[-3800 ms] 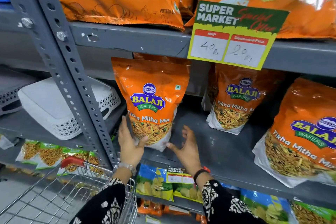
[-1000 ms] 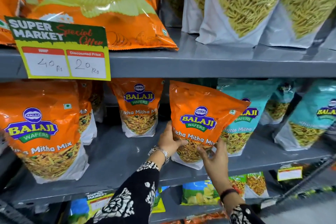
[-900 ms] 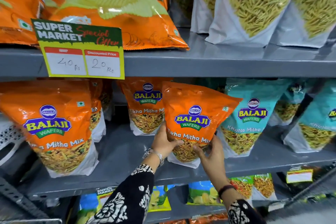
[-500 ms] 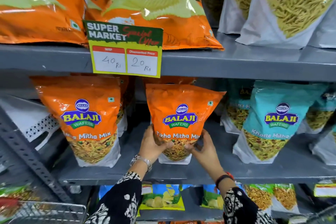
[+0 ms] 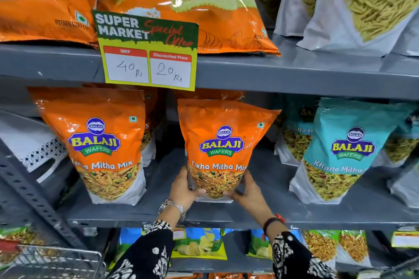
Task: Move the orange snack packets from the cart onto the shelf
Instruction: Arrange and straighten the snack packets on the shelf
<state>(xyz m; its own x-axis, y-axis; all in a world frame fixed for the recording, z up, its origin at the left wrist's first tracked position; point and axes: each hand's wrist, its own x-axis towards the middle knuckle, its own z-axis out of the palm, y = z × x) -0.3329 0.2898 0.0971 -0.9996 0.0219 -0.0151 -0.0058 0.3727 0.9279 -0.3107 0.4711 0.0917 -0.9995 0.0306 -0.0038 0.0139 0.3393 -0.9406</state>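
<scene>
Held packet (image 5: 223, 142) on shelf (image 5: 158, 213), between neighbour packets.

We note a shop, a supermarket aisle. Evidence: grey slotted-steel shelving (image 5: 294, 75) stocked with rows of identical branded snack packets (image 5: 106, 142); a printed price tag (image 5: 147, 50) reading "Super Market Special Offer", with MRP 40 Rs and discounted price 20 Rs handwritten; a wire cart (image 5: 56, 260) at lower left.

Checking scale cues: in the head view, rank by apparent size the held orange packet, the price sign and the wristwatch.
1. Held orange packet, both hands at its base
2. Price sign, slightly smaller, unsure
3. Wristwatch, smallest
</scene>
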